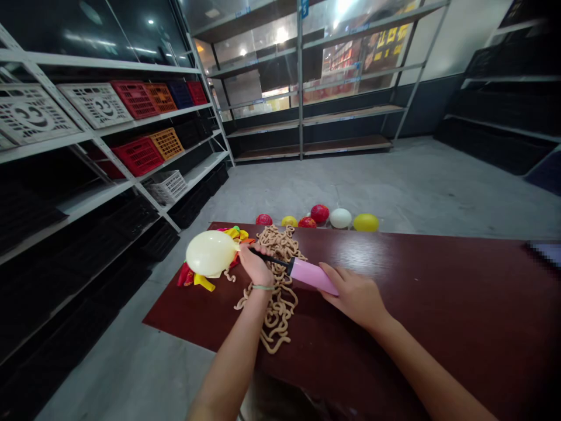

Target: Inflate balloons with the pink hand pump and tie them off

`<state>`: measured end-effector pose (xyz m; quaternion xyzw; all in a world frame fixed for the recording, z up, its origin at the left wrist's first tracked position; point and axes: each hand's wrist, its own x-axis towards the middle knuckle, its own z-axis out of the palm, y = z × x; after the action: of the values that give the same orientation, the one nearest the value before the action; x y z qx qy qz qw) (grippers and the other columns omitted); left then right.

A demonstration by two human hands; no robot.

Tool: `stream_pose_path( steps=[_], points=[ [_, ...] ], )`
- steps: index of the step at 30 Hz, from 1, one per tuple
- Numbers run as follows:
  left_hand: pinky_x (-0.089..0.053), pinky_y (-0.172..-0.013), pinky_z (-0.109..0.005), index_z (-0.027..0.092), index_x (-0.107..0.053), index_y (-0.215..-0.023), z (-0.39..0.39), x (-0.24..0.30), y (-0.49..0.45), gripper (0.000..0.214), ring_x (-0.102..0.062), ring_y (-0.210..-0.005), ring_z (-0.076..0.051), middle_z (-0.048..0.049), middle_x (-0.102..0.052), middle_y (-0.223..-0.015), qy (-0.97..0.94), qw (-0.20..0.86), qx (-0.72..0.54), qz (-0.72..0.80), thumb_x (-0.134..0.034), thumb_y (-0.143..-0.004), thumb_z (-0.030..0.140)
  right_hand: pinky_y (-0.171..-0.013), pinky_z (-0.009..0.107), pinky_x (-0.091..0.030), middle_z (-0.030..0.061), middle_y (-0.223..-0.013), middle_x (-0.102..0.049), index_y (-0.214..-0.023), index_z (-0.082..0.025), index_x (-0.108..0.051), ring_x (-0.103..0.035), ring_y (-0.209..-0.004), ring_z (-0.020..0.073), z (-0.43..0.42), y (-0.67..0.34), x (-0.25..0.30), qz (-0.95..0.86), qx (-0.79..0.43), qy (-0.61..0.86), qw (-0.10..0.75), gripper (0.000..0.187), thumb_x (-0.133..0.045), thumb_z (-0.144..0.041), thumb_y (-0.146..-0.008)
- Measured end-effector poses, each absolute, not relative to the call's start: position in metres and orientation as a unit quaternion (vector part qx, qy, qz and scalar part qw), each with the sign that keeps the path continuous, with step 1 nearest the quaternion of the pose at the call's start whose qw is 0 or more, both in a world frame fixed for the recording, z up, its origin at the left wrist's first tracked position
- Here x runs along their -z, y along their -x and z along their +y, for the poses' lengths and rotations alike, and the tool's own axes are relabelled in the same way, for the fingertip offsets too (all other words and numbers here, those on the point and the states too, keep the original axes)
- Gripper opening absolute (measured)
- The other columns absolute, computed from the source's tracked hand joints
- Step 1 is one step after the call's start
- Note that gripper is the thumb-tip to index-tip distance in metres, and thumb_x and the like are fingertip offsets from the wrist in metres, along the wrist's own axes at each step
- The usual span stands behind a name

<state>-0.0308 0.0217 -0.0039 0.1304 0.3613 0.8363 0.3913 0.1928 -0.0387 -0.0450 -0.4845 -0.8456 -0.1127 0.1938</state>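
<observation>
Tan cords [280,273] beneath pink pump [313,276], balloons [340,218] beyond table [438,304].

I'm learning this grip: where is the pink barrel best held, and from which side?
Probably around the right end of the pink barrel, from the right, like the right hand: it's slim, and its black rod extends left to the left hand.

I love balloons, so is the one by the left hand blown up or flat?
Blown up: the pale balloon bulges round and smooth beside the left hand.
</observation>
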Motion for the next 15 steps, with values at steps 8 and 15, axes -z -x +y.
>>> stream_pose_path(
  steps=[8, 15],
  points=[
    [-0.035, -0.045, -0.024, 0.022, -0.039, -0.077, 0.021, 0.011, 0.012, 0.022, -0.042, -0.043, -0.01, 0.0063, -0.041, -0.055, -0.17, 0.445, -0.8, 0.365, -0.051, -0.087, 0.037, -0.062, 0.029, -0.039, 0.0063, -0.099, -0.07, -0.134, -0.019, -0.052, -0.064, -0.079, 0.0189, -0.039, -0.186, 0.042, -0.851, 0.088, 0.469, 0.218, 0.048, -0.054, -0.042, -0.092],
    [-0.031, -0.044, -0.021, 0.022, -0.038, -0.079, 0.021, -0.009, 0.063, 0.015, -0.038, -0.043, -0.008, 0.0077, -0.036, -0.056, -0.11, 0.39, -0.849, 0.338, -0.048, -0.087, 0.03, -0.067, 0.029, -0.038, 0.0067, -0.102, -0.069, -0.138, -0.022, -0.049, -0.062, -0.083, 0.0202, -0.033, -0.201, 0.035, -0.862, 0.138, 0.439, 0.21, 0.048, -0.053, -0.041, -0.094]
  ],
)
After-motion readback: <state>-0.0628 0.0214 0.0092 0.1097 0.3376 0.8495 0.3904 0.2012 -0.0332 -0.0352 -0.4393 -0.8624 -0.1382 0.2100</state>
